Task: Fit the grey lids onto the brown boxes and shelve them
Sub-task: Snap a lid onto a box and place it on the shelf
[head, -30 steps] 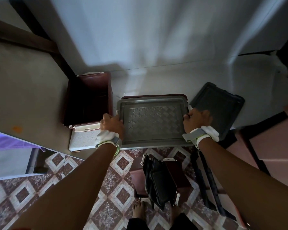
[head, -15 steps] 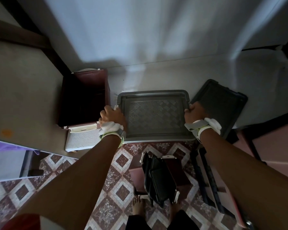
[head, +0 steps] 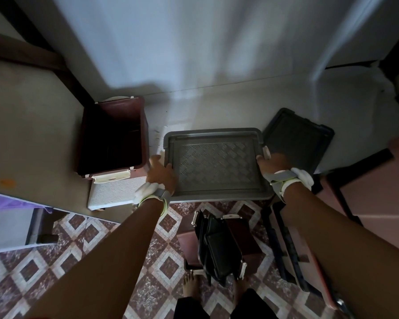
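The grey lid (head: 213,163), ribbed with a raised rim, lies flat at the front edge of the shelf (head: 32,125), and whatever is under it is hidden. The left hand (head: 161,174) and right hand (head: 272,163) each curl over one short side. It looks like the lid is being seated, so the next move calls for even downward pressure on the rim; an open brown box (head: 112,137) stands just left.
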### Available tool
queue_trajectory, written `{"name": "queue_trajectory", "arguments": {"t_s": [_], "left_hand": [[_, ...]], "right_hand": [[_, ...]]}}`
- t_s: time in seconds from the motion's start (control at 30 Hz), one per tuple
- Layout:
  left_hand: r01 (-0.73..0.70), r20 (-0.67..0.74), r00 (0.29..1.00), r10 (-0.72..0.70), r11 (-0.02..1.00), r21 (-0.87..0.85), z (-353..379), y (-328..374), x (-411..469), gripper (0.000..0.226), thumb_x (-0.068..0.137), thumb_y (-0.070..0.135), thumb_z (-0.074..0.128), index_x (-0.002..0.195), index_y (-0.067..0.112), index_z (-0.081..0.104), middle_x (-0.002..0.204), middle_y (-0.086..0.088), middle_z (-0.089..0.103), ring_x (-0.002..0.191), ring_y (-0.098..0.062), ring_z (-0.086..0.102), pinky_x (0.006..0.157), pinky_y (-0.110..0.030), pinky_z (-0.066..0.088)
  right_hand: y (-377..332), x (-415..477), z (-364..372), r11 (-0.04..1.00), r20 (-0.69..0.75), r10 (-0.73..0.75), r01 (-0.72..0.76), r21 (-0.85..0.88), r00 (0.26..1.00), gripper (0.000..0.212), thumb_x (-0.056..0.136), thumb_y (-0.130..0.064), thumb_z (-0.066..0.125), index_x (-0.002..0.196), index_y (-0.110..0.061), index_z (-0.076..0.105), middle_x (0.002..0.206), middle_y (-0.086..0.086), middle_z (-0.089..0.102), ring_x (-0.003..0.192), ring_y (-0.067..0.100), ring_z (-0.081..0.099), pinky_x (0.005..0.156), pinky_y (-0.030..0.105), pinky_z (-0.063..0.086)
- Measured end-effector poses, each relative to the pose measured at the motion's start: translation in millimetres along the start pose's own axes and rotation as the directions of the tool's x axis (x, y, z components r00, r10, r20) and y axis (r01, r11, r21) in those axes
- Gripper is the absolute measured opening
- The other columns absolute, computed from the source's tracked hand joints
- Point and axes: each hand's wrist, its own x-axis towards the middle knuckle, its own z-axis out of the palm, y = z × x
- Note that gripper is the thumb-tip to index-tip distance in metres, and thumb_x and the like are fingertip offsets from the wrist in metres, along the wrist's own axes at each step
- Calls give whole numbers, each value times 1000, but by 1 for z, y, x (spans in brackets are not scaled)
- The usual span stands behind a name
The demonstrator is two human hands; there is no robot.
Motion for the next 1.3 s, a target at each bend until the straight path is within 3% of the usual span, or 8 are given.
{"name": "queue_trajectory", "arguments": {"t_s": [0.1, 0.37, 0.57, 0.77, 0.9, 1.0, 1.13, 1.3], "left_hand": [[46, 9, 999, -46, 998, 43, -3, -6, 1, 59, 96, 34, 57, 142, 5, 33, 130, -28, 56, 115, -46, 58, 90, -46, 48], [-161, -21, 984, 176, 941, 297, 4, -2, 2, 28, 101, 30, 46, 118, 9, 52, 113, -21, 62, 103, -41, 62, 82, -43, 50], [-35, -74, 997, 32, 999, -35, 7, -12, 12, 37, 100, 46, 42, 113, 15, 57, 109, -17, 69, 99, -40, 64, 81, -40, 50], [20, -82, 996, -25, 998, -63, 17, -8, 16, 43, 95, 45, 51, 118, 9, 57, 116, -18, 66, 104, -39, 62, 85, -40, 49], [-10, -51, 999, 10, 1000, -13, 17, -15, 12, 58, 98, 55, 37, 113, 5, 65, 112, -20, 67, 101, -39, 62, 81, -38, 47], [-41, 46, 998, 38, 996, 79, 11, -16, 3, 61, 102, 50, 29, 119, 1, 62, 118, -25, 63, 109, -42, 58, 89, -44, 46], [-49, 32, 998, 47, 996, 76, 3, -29, -17, 68, 100, 56, 26, 114, 1, 62, 114, -22, 66, 102, -40, 62, 85, -42, 49], [-129, 33, 992, 125, 973, 191, -14, -50, -49, 65, 101, 55, 20, 112, 5, 59, 113, -21, 66, 100, -39, 63, 80, -40, 46]], "right_hand": [[3, 3, 0, 998, 5, -47, 47, -45, 999, 41, 98, -32, 48, 122, -1, 60, 106, 17, 65, 92, 33, 62, 71, 27, 39], [4, -5, 18, 965, -266, -229, 182, -190, 936, 33, 96, -30, 53, 109, -1, 59, 109, 20, 65, 98, 38, 63, 73, 32, 43], [8, -3, 22, 976, -243, -11, 63, 210, 970, 55, 102, -49, 29, 123, -5, 53, 120, 17, 60, 104, 32, 57, 80, 31, 36], [5, 2, 32, 973, -240, -31, 85, 217, 970, 56, 96, -53, 42, 106, 0, 60, 101, 18, 66, 89, 33, 64, 78, 37, 50], [14, -1, 25, 989, -176, -43, 67, 132, 984, 68, 92, -67, 33, 79, -7, 62, 80, 12, 64, 75, 29, 61, 68, 30, 43], [20, -10, 23, 996, -127, -7, 19, 88, 992, 82, 88, -75, 24, 94, -5, 67, 98, 15, 68, 90, 33, 63, 83, 35, 47], [32, -42, 27, 995, -232, -62, 79, 62, 971, 69, 96, -61, 29, 114, -6, 67, 122, 16, 64, 114, 33, 57, 100, 34, 38], [59, -93, 29, 991, -363, -66, 104, 86, 930, 64, 96, -62, 32, 125, -12, 62, 134, 14, 58, 122, 33, 53, 101, 31, 39]]}}
